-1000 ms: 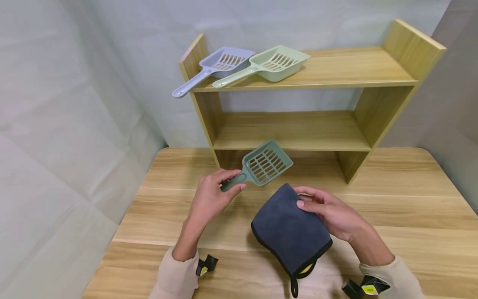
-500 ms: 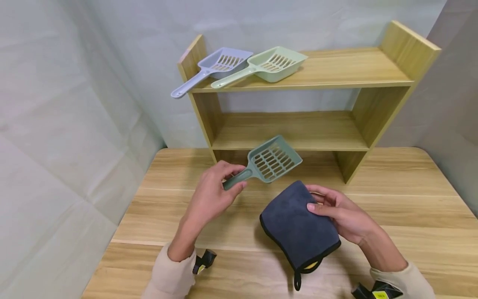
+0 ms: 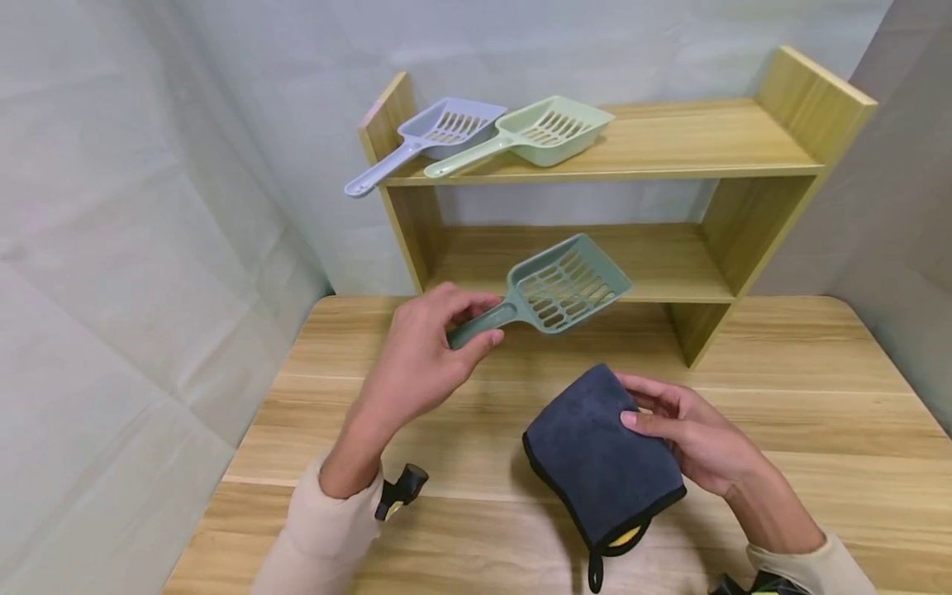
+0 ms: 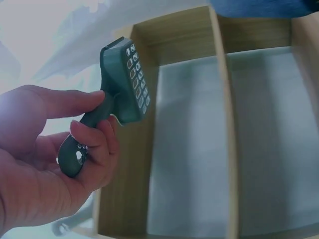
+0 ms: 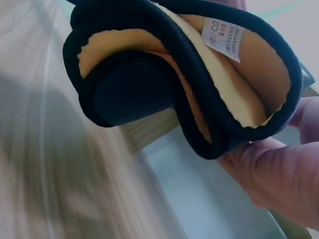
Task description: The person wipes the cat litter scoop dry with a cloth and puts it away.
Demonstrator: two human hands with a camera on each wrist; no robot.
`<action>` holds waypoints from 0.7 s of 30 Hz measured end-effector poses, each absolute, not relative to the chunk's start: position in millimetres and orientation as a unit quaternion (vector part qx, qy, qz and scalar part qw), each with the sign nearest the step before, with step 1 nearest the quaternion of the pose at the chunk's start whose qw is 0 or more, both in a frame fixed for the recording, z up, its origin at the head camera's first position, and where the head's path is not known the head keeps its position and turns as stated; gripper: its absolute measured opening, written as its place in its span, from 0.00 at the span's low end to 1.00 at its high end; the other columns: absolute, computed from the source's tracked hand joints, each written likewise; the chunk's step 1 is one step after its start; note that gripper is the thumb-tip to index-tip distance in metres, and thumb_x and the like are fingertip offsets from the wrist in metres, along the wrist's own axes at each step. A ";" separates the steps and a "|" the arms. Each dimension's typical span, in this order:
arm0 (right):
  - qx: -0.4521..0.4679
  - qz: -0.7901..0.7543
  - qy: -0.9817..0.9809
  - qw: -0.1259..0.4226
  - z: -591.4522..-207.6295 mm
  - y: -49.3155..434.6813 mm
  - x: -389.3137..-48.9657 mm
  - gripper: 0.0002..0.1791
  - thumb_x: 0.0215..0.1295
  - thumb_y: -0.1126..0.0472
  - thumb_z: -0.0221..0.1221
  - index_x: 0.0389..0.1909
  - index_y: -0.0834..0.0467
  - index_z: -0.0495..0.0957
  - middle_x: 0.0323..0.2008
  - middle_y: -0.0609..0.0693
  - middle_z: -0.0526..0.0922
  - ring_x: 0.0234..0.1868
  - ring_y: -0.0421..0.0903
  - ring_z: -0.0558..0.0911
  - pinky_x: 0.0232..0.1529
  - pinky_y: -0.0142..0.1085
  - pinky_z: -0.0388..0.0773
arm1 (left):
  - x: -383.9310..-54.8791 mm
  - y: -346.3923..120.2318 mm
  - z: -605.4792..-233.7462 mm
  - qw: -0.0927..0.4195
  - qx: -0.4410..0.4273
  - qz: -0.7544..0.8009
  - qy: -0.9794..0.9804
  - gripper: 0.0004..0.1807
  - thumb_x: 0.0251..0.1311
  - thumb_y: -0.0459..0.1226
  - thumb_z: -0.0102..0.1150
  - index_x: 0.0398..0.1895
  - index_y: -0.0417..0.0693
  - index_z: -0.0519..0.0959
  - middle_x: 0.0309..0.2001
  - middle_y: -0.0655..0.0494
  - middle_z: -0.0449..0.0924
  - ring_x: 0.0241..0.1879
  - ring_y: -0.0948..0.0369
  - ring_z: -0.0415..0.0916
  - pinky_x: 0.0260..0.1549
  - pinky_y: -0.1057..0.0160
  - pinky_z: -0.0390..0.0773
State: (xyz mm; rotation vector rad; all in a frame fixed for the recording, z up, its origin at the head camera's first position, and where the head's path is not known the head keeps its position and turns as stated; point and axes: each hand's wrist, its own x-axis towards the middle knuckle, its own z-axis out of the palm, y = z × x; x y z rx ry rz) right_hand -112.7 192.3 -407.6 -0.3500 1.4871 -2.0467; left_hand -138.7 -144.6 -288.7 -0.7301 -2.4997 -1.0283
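Note:
A dark green litter scoop (image 3: 568,285) with a slotted pan is gripped by its handle in my left hand (image 3: 424,351), raised in front of the shelf. In the left wrist view the thumb and curled fingers wrap the scoop's handle (image 4: 75,157). My right hand (image 3: 702,434) pinches a folded dark blue cloth (image 3: 602,454) at its right side, over the table. The cloth has black edging and a hanging loop. The right wrist view shows the cloth's yellow inner side (image 5: 249,94) and a white label (image 5: 223,39) in its folds.
A wooden shelf (image 3: 632,169) stands at the back of the wooden table (image 3: 803,413). On its top board, at the left, lie a lavender scoop (image 3: 446,128) and a pale green scoop (image 3: 550,132), handles sticking out past the front edge.
My left hand has lifted the dark green scoop up and to the right, so it now overlaps the middle shelf. The right hand has shifted slightly right with the cloth.

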 end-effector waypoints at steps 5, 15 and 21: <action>-0.140 -0.766 0.553 0.296 -410.8 192.8 -110.9 0.34 0.83 0.70 0.50 0.85 0.58 0.56 0.68 0.48 0.82 0.58 0.49 0.89 0.54 0.43 0.88 | -139.5 -138.1 -268.5 0.166 -0.267 -0.365 -0.876 0.16 0.64 0.35 0.76 0.54 0.43 0.88 0.40 0.52 0.86 0.38 0.58 0.80 0.39 0.59 0.79; -0.148 -0.761 0.560 0.293 -416.1 193.5 -110.1 0.33 0.84 0.70 0.49 0.85 0.59 0.55 0.68 0.47 0.80 0.60 0.48 0.88 0.55 0.43 0.88 | -145.6 -122.9 -231.1 0.176 -0.277 -0.366 -0.871 0.15 0.65 0.36 0.75 0.53 0.43 0.89 0.42 0.52 0.87 0.43 0.58 0.83 0.49 0.57 0.84; -0.156 -0.760 0.563 0.285 -417.1 192.6 -110.0 0.33 0.83 0.71 0.49 0.85 0.59 0.55 0.71 0.45 0.78 0.61 0.47 0.86 0.56 0.42 0.87 | -150.3 -112.4 -210.6 0.170 -0.269 -0.348 -0.882 0.16 0.67 0.39 0.75 0.55 0.46 0.89 0.44 0.53 0.87 0.45 0.57 0.83 0.52 0.58 0.82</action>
